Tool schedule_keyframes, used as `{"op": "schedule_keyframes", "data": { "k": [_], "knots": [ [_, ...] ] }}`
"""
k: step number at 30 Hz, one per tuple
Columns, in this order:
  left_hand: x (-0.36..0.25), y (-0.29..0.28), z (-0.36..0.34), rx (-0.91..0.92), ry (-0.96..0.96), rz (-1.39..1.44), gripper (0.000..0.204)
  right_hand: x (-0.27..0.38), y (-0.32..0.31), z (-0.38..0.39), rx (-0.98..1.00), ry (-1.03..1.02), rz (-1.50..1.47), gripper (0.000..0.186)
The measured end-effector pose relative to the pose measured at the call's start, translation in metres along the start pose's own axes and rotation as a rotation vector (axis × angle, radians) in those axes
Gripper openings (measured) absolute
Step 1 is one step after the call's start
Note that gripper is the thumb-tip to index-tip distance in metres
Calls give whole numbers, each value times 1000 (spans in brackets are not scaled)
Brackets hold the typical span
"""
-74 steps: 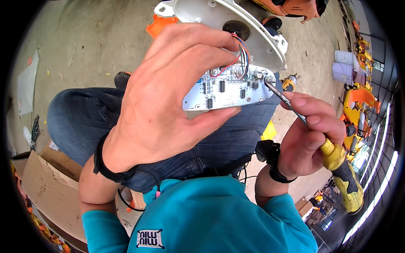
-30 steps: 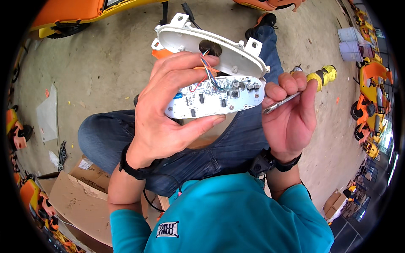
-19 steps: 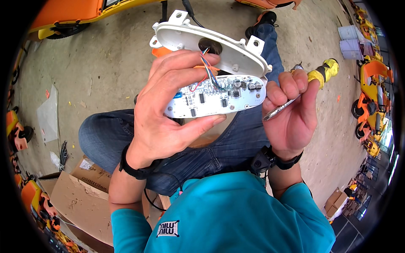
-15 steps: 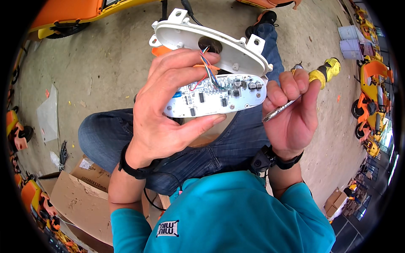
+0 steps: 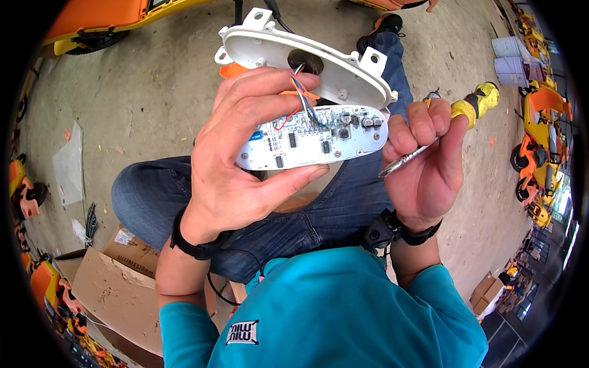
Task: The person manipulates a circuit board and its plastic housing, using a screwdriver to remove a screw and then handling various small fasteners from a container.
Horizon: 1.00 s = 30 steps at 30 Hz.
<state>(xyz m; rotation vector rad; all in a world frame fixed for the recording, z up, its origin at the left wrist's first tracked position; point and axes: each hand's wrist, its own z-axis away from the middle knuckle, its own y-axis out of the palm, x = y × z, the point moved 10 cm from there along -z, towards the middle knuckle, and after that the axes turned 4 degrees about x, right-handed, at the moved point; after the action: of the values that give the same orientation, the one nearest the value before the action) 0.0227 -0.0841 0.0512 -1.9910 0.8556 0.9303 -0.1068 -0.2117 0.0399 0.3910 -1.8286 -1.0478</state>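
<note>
My left hand (image 5: 230,153) grips a white oval circuit board (image 5: 313,141) by its left end, thumb along the near edge and fingers behind and above. Thin coloured wires (image 5: 300,92) run from the board up to a dark round hole in a white oval housing (image 5: 245,46), whose open hollow side shows just beyond the board. In my right hand (image 5: 426,162) is a screwdriver (image 5: 471,107) with a yellow-and-black wrapped handle; its metal shaft lies across my palm, the tip pointing left, a little right of and below the board's right end. The tip does not touch the board.
A cardboard box (image 5: 110,294) stands at my lower left. Clear plastic sheet (image 5: 69,168) and a black cable bundle (image 5: 91,224) lie on the concrete floor. An orange-and-yellow vehicle (image 5: 116,21) is at the far left; more stand along the right. Whitish containers (image 5: 509,61) sit far right.
The housing has tilted and risen very slightly. Both hands keep their grips, almost unmoved.
</note>
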Motion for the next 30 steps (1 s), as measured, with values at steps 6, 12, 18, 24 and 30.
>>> {"op": "schedule_keyframes", "data": {
  "k": [6,12,18,24,30],
  "knots": [
    [0,1,0,7,-4,-8,58,7,-1,2,-23,-48,130,37],
    [0,0,0,-9,-8,0,57,14,8,1,23,-122,326,37],
    [-3,-1,-1,-21,18,-28,57,13,4,1,12,-129,345,37],
    [-4,-3,0,-28,31,-44,57,10,3,0,11,-110,329,37],
    [-5,-4,0,-26,46,-55,56,9,2,0,11,-110,332,37]
  ]
}}
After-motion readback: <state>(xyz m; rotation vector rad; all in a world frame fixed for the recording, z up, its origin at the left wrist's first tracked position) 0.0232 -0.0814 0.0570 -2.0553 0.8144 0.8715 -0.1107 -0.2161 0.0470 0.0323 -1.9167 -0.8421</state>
